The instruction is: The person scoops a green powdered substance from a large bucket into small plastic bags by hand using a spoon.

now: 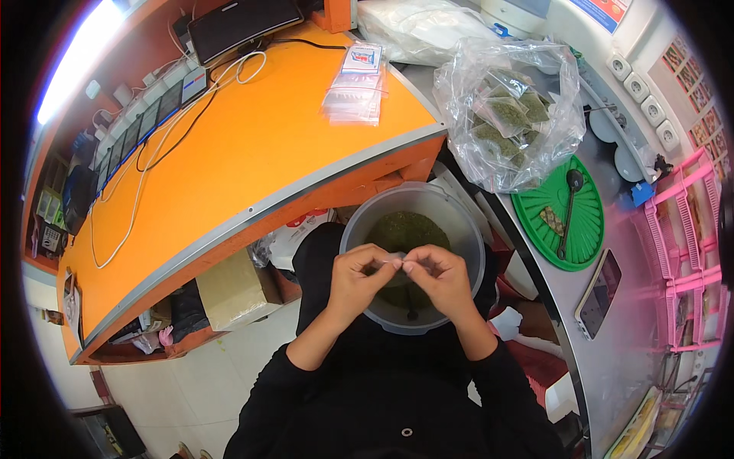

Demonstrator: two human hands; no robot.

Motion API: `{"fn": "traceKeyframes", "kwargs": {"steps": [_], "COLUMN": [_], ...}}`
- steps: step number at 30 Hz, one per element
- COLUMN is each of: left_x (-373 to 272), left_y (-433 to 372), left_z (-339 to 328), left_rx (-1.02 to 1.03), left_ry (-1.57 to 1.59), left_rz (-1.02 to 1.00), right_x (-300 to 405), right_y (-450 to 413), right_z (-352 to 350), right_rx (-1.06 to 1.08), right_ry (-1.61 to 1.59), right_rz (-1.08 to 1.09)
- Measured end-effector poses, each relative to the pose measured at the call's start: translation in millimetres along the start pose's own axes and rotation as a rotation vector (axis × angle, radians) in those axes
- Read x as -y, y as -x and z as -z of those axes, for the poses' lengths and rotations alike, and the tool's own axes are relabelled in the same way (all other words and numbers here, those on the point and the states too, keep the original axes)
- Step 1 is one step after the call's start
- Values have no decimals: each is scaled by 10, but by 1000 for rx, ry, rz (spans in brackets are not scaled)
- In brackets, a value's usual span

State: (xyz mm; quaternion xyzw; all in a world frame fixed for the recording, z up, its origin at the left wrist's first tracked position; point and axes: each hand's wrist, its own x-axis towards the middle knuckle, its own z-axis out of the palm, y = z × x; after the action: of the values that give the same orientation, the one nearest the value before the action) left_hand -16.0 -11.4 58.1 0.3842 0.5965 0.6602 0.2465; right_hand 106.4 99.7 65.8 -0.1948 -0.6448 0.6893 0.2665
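My left hand and my right hand meet above a translucent plastic bucket. Their thumbs and forefingers pinch the top edge of a small clear plastic bag, mostly hidden by the fingers. Its contents cannot be made out. Inside the bucket, between my legs, lies a loose dried green herb. A dark utensil rests in it, its full shape not visible. Beyond the bucket to the right, a large clear plastic bag holds several small packets of green herb.
An orange desk curves ahead and left, carrying a stack of zip bags, cables and a monitor. On the grey counter at right are a green lid with a black spoon, a phone and pink baskets.
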Motion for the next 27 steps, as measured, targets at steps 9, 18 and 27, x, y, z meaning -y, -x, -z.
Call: {"fn": "traceKeyframes", "kwargs": {"steps": [9,18,27], "left_x": [41,-204,-471], "left_y": [100,-363,-1093], "left_z": [47,54,-429], "left_rx": [9,61,173], "left_ry": [106,159,-659], "left_rz": [127,-62,-659], "right_x": [-18,1375,1320], "right_y": [35,-671,-1313], "right_z": [147,727,1408], "right_rx": [120,-590,-465], "right_ry": [95,1008,1453], "right_rz": [-158,1185,633]}}
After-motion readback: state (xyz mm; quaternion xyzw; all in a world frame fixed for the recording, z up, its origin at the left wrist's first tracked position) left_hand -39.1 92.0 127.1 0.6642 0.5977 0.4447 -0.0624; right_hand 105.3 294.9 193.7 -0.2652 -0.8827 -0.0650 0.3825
